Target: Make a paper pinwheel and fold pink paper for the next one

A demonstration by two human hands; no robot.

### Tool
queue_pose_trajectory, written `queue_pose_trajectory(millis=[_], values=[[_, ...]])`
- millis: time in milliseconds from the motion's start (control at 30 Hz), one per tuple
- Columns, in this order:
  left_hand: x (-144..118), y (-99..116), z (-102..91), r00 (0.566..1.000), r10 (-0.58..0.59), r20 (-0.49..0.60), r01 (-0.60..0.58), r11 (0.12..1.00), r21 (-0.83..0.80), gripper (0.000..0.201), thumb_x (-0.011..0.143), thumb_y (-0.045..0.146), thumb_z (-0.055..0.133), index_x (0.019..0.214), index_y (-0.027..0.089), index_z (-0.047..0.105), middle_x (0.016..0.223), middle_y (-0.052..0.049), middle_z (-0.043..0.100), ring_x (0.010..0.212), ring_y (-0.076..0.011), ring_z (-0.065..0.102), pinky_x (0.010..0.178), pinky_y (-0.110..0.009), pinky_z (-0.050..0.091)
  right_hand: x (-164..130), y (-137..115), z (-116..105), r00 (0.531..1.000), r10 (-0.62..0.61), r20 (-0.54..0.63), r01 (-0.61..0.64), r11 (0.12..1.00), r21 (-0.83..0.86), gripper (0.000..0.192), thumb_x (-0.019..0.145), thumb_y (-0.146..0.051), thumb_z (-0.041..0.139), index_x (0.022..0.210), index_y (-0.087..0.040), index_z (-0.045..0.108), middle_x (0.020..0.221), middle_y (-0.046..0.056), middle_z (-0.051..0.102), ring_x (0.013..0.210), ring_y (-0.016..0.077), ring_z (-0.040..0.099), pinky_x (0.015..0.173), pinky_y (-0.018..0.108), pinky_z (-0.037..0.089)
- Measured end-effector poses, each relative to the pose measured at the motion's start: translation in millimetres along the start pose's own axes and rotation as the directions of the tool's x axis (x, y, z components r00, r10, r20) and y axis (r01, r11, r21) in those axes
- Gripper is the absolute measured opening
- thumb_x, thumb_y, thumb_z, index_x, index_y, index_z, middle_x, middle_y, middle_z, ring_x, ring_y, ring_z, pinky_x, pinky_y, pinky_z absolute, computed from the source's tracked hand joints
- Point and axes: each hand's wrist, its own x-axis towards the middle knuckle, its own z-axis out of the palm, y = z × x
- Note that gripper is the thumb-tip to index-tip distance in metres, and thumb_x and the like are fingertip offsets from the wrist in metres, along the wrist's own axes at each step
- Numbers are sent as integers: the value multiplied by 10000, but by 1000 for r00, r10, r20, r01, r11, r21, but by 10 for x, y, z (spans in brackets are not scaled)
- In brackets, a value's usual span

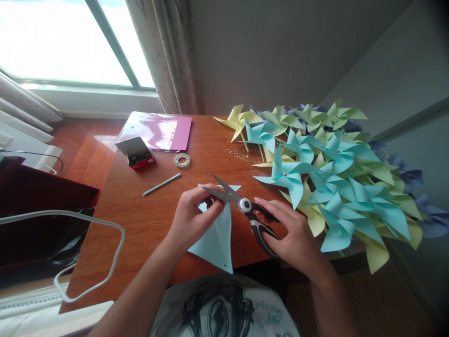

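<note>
Pinched between the thumb and fingers of the left hand (192, 213), a folded sheet of light blue paper (215, 238) lies on the wooden table (140, 220), its long point aimed back toward the person's chest. From the head view, the right hand (293, 236) is wrapped around the black handles of the scissors (245, 206), fingers through the loops, and the blades stand parted with their tips over the upper edge of the paper, close to the left fingertips. Cutting well here seems to call for keeping the paper taut and flat, holding the left fingers clear of the blade line, and closing the blades slowly along a straight path rather than snipping at the tips. A blue straw (162, 184) lies on the table to the left of the hands, with a roll of clear tape (182, 160) and a small open box (136, 152) beyond it, and a pink plastic folder (157, 131) rests near the window. A large heap of blue, yellow and green paper pinwheels (333, 178) fills the right side of the table, just beside the right hand.
</note>
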Motion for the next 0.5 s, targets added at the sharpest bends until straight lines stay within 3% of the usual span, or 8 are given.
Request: queue_pose_trajectory(millis=[133, 367, 500], values=[[5, 26, 6, 999, -32, -20, 32, 999, -12, 86, 859, 228, 697, 831, 164, 747, 726, -27, 692, 641, -141, 581, 601, -240, 462, 20, -21, 35, 998, 41, -43, -38, 997, 67, 496, 861, -212, 717, 1343, -280, 621, 1209, 75, 721, 1010, 235, 724, 875, 353, 624], [10, 55, 11, 997, -73, -34, 72, 997, -26, 120, 871, 266, 712, 805, 167, 717, 719, -14, 664, 646, -122, 548, 588, -224, 436, 43, 18, 158, 962, 252, -103, -196, 905, 379, 488, 832, -315, 782, 1294, -230, 646, 1088, 83, 743, 926, 228, 735, 815, 345, 644], [10, 47, 11, 995, -83, -50, 79, 994, -79, 118, 866, 285, 729, 843, 170, 713, 751, -18, 674, 657, -126, 568, 583, -224, 439, 71, 75, 186, 948, 290, -130, -231, 910, 344, 503, 811, -327, 793, 1281, -210, 658, 1083, 97, 744, 944, 246, 737, 793, 351, 647]])
